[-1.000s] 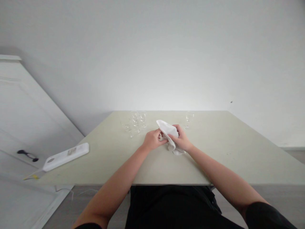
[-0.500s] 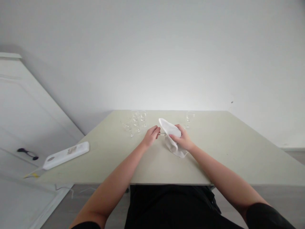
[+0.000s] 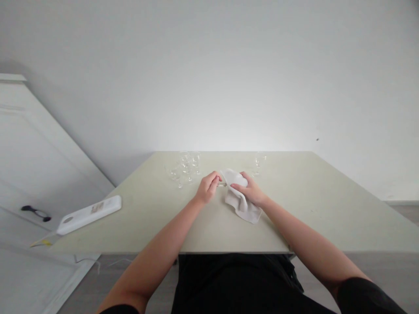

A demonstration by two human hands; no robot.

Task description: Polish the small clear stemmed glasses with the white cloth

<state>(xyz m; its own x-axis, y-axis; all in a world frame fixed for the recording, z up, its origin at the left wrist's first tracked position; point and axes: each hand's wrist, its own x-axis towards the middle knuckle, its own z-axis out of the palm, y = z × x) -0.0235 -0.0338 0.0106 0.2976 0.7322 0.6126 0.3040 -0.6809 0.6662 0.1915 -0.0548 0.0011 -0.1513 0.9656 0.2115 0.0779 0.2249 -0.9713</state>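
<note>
A stemmed glass [image 3: 221, 184] lies sideways between my hands above the table; only its stem shows clearly. My left hand [image 3: 208, 186] is closed on the foot end of that stem. Opposite it, my right hand [image 3: 250, 189] grips a white cloth [image 3: 244, 208] wrapped about the bowl end, which is hidden. The cloth's loose part hangs toward the tabletop. Several clear stemmed glasses [image 3: 186, 165] stand in a group beyond my left hand. One more clear glass [image 3: 259, 161] stands by itself behind my right hand.
The pale table [image 3: 327, 209] reaches back to a white wall [image 3: 229, 78]. A long white device [image 3: 91, 213] with a cable rests at the table's left edge. Beside it is a white cabinet [image 3: 42, 165] with a dark handle [image 3: 36, 213].
The cloth's raised upper edge has folded down, and its loose part hangs lower and more spread out. My left hand has turned slightly around the stem. Both hands stay in nearly the same place.
</note>
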